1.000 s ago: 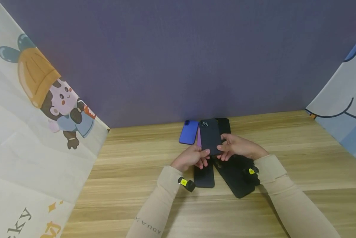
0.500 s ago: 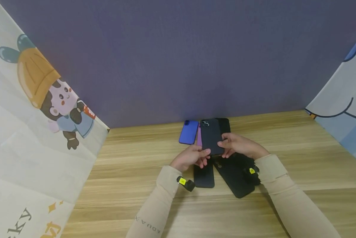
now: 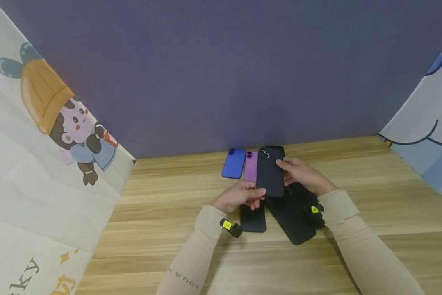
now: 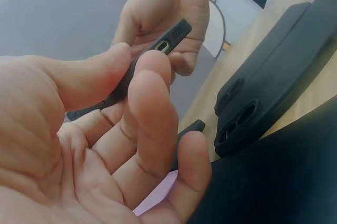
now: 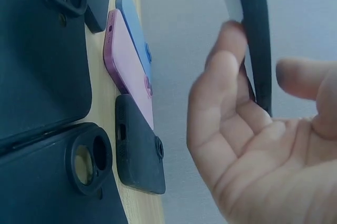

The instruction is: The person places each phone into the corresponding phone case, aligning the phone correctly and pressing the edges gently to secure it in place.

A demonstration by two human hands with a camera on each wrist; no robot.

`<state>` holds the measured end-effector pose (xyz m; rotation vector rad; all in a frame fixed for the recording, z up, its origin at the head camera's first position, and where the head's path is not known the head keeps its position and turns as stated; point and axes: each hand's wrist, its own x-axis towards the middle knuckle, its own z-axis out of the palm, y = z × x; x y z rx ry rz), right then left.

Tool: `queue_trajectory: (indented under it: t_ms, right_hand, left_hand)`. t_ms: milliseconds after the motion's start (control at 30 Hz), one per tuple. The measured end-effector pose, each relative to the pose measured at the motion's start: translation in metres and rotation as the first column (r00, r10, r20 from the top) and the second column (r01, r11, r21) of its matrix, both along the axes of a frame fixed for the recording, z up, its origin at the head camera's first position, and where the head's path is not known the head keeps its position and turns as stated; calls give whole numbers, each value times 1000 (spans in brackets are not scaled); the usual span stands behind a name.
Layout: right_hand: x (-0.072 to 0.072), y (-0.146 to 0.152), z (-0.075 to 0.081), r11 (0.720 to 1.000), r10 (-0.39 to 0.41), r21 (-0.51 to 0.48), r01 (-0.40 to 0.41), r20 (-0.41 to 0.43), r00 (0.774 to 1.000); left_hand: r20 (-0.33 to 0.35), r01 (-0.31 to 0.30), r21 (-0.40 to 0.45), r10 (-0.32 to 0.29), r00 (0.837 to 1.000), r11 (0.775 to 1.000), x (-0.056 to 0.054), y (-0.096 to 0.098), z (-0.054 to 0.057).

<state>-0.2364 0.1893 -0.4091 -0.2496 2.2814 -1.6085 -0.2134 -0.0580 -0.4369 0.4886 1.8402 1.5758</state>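
A black-cased phone [image 3: 270,174] is held up off the table, its camera lenses at the upper left. My left hand [image 3: 238,195] pinches its lower left corner between thumb and fingers. Its charging port shows beside the fingertips in the left wrist view. My right hand [image 3: 305,175] holds the right edge, thumb over the back and fingers behind. In the right wrist view that phone [image 5: 255,39] is seen edge-on. Behind it lie a pink phone [image 3: 250,166], a blue phone [image 3: 234,164] and a mostly hidden black phone [image 5: 139,150].
Near my wrists, a narrow black phone case [image 3: 253,220] and larger black cases [image 3: 294,223] with camera cutouts lie on the wooden table [image 3: 151,237]. A grey-purple panel [image 3: 221,73] stands behind the phones. Printed cloths [image 3: 14,164] hang at both sides.
The held phone has moved right, uncovering more of the pink phone. My right hand has slid up along its edge, while the left hand keeps its corner grip.
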Motion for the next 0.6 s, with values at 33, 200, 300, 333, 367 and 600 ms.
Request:
queue_trajectory:
  t_ms: [33,200,300,333,367,600]
  right_hand:
    - [0,0,0,1000,-12,-9,12,1,1000]
    - [0,3,2,995,-79,-62,80,5,997]
    - [1,4,4,988,-104,-111,106,28,994]
    - [1,5,5,985,-107,-131,111,40,993]
    - [1,5,6,983,-105,-147,112,53,993]
    - [4,6,10,965,-78,-244,99,93,993]
  left_hand:
    - [-1,7,3,-7,1000,1000,0,0,0]
    - [-3,51,7,-51,999,999,0,0,-2]
    - [2,85,13,-85,996,996,0,1,-2]
    - [3,94,16,-94,996,995,1,1,-2]
    - [5,103,19,-103,995,995,1,1,-2]
    - [17,111,29,-111,994,993,2,2,-1]
